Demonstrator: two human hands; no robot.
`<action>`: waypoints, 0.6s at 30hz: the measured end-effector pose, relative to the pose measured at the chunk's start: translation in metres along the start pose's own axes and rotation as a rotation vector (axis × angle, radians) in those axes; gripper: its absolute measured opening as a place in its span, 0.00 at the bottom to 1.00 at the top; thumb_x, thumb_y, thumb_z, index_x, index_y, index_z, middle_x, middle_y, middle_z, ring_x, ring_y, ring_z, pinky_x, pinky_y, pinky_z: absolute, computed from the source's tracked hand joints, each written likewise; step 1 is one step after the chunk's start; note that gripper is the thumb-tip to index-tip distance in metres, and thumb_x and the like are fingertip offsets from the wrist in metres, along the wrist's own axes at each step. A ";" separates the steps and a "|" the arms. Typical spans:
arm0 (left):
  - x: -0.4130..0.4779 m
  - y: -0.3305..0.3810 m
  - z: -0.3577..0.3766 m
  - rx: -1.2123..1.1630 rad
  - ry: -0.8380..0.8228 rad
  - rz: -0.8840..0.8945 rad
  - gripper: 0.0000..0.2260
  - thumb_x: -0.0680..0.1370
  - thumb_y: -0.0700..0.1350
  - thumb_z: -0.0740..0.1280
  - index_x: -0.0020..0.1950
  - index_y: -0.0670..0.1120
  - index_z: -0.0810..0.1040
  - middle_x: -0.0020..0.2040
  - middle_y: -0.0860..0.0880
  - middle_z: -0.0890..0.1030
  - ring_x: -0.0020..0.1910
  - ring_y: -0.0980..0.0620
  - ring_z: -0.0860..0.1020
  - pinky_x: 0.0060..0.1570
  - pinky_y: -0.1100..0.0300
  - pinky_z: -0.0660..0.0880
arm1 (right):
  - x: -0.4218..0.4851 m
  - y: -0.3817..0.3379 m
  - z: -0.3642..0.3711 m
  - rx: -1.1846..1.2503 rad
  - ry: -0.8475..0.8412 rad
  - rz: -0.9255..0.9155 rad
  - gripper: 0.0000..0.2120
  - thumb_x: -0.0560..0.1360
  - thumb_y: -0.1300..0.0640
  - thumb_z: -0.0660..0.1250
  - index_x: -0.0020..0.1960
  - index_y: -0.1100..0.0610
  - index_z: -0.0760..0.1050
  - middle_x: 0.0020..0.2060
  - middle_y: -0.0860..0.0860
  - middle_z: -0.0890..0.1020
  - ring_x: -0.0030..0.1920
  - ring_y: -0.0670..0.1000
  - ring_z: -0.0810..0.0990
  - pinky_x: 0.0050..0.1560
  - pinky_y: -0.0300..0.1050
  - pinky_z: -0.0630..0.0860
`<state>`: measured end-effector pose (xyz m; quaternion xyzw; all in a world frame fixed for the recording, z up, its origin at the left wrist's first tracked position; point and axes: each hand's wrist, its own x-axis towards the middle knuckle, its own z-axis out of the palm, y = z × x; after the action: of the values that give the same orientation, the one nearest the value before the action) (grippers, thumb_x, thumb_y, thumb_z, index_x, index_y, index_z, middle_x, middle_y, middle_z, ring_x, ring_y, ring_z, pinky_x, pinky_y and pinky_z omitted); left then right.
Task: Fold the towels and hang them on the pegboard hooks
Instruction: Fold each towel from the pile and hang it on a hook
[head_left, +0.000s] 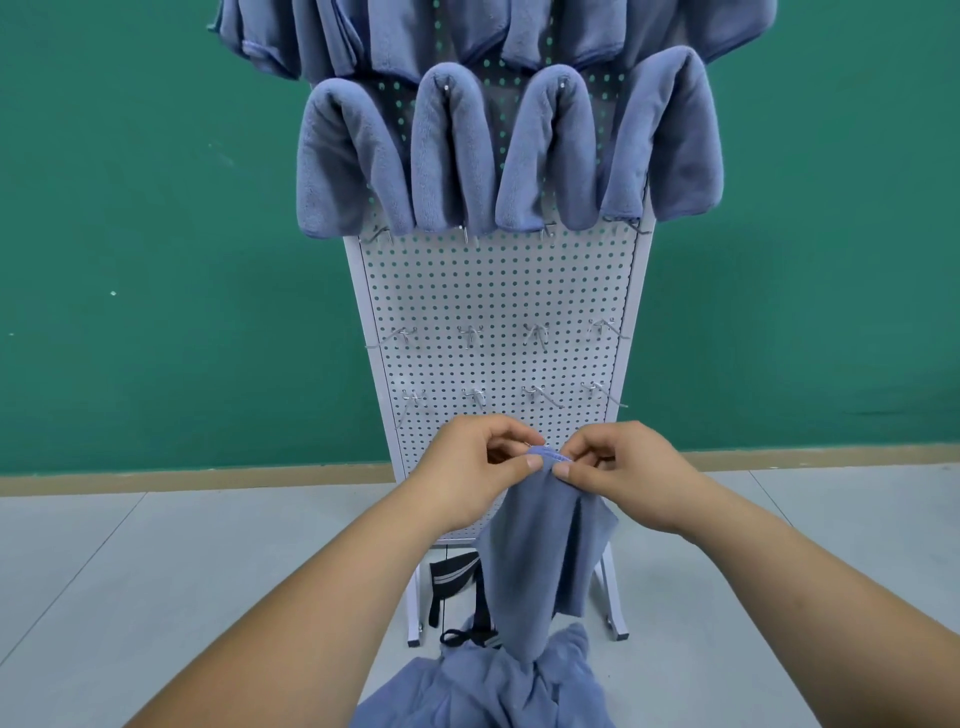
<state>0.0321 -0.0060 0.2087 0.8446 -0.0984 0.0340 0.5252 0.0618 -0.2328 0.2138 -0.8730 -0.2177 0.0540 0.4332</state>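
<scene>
**Towel Held at Top Edge, Hanging Vertically Below Both Hands**

Both hands are pinching the top edge of one blue towel (535, 545). The left hand (475, 467) is gripping the edge between thumb and curled fingers. The right hand (623, 467) is doing the same just beside it, so the two grips are nearly touching.

The towel is hanging straight down from the hands, long axis vertical, and is not yet folded. Its lower end is meeting the pile of loose towels (498, 686) below.

The pegboard (493, 291) is standing directly ahead, beyond the hands. The nearest empty hooks (474, 397) are sitting just above the hands, about equally near to each. Folded towels (452, 150) are occupying the upper rows.

Judgement: the hands are likely to need separating along the edge before folding.
</scene>
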 end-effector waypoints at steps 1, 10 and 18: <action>0.000 -0.001 0.001 0.035 0.002 0.007 0.06 0.78 0.44 0.77 0.53 0.53 0.87 0.44 0.53 0.87 0.43 0.57 0.83 0.53 0.60 0.81 | 0.001 0.000 0.002 -0.013 0.009 -0.013 0.04 0.77 0.50 0.76 0.44 0.48 0.84 0.37 0.49 0.85 0.36 0.45 0.78 0.41 0.45 0.77; 0.009 -0.009 -0.038 0.257 0.338 -0.020 0.03 0.80 0.47 0.74 0.49 0.56 0.85 0.41 0.59 0.84 0.37 0.65 0.79 0.38 0.68 0.74 | 0.000 0.025 -0.028 -0.312 0.062 0.035 0.03 0.77 0.49 0.75 0.47 0.43 0.81 0.36 0.41 0.84 0.36 0.42 0.79 0.42 0.41 0.77; 0.002 -0.028 -0.079 0.333 0.490 -0.118 0.03 0.80 0.49 0.72 0.47 0.56 0.85 0.40 0.59 0.85 0.42 0.58 0.82 0.35 0.62 0.75 | -0.009 0.046 -0.062 -0.524 0.256 -0.090 0.04 0.75 0.41 0.75 0.45 0.40 0.83 0.40 0.34 0.81 0.52 0.43 0.74 0.48 0.45 0.74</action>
<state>0.0437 0.0762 0.2192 0.8900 0.0873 0.2221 0.3886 0.0865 -0.3071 0.2154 -0.9442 -0.2064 -0.1338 0.2188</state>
